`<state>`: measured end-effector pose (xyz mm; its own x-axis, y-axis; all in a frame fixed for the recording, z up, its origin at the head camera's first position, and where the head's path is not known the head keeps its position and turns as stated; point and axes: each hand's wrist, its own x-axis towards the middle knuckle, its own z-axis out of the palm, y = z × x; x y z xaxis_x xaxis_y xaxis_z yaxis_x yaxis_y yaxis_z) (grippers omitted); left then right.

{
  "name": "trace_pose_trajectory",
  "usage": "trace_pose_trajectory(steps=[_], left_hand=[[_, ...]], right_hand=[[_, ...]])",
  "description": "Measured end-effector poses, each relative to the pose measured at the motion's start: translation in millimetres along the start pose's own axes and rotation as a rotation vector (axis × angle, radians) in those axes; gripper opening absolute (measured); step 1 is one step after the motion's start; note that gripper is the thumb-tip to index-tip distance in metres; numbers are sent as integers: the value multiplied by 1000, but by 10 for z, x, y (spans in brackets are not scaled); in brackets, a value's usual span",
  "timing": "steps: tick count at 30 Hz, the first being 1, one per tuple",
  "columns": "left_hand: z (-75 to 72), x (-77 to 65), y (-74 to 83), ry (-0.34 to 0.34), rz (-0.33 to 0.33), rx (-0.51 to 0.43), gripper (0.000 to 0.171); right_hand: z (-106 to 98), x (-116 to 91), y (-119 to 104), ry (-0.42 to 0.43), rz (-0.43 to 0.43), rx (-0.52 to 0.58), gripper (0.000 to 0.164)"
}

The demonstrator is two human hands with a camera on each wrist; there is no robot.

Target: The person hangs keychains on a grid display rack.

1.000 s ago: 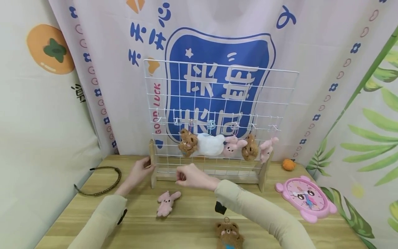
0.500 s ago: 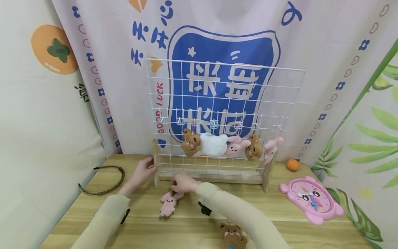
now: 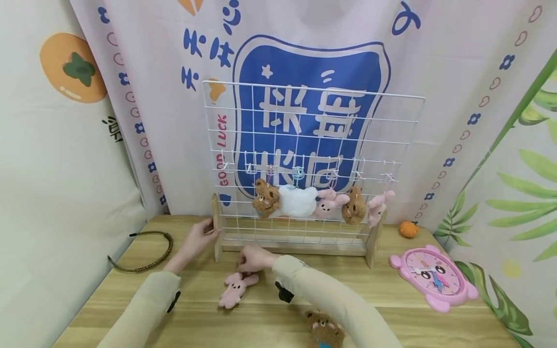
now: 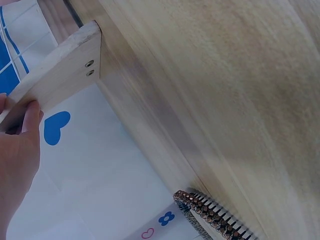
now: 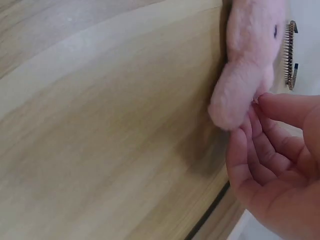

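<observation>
My left hand (image 3: pixel 199 240) grips the left wooden post (image 4: pixel 65 65) of a white wire grid rack (image 3: pixel 313 88), its thumb and fingers on either side of the wood. On the tabletop in front of the rack lies a pink plush rabbit (image 3: pixel 234 291), face up. My right hand (image 3: pixel 254 258) pinches at the top of its head between the ears; in the right wrist view, thumb and fingertips meet there, hiding what they hold. Plush charms hang in a row on the rack's hooks: a brown bear (image 3: pixel 266 199), a white fluffy one (image 3: pixel 298 201), a pink rabbit (image 3: pixel 329 205) and others.
Near the front edge lies another brown bear plush (image 3: pixel 324 331), partly behind the right sleeve. A braided headband (image 3: pixel 167 249) is at the left, a pink clock (image 3: pixel 435 278) at the right. A small orange pumpkin-like plush (image 3: pixel 408 229) sits beside the rack's right end.
My right hand has come down from before the rack's lower bar to the loose rabbit's head. The rabbit has shifted and tilted slightly. My left hand stays on the post.
</observation>
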<state>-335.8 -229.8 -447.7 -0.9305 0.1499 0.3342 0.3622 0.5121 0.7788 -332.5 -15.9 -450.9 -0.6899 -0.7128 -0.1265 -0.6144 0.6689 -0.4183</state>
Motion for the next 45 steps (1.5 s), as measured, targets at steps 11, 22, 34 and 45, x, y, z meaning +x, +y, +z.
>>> trace_pose_trajectory(steps=[11,22,34,45], left_hand=[[-23,0,-31,5,9,4,46],[-30,-6,-52,-1,16,-13,46],[-14,-20,-65,-3,13,-21,48],[-22,-14,-2,-30,-6,-32,51]], right_hand=[[-238,-168,-88,-51,-3,68,15],[-381,-353,-86,107,-142,156,8],[-810,-659,-272,380,-265,207,10],[-1664,-925,-595,576,-296,203,7]])
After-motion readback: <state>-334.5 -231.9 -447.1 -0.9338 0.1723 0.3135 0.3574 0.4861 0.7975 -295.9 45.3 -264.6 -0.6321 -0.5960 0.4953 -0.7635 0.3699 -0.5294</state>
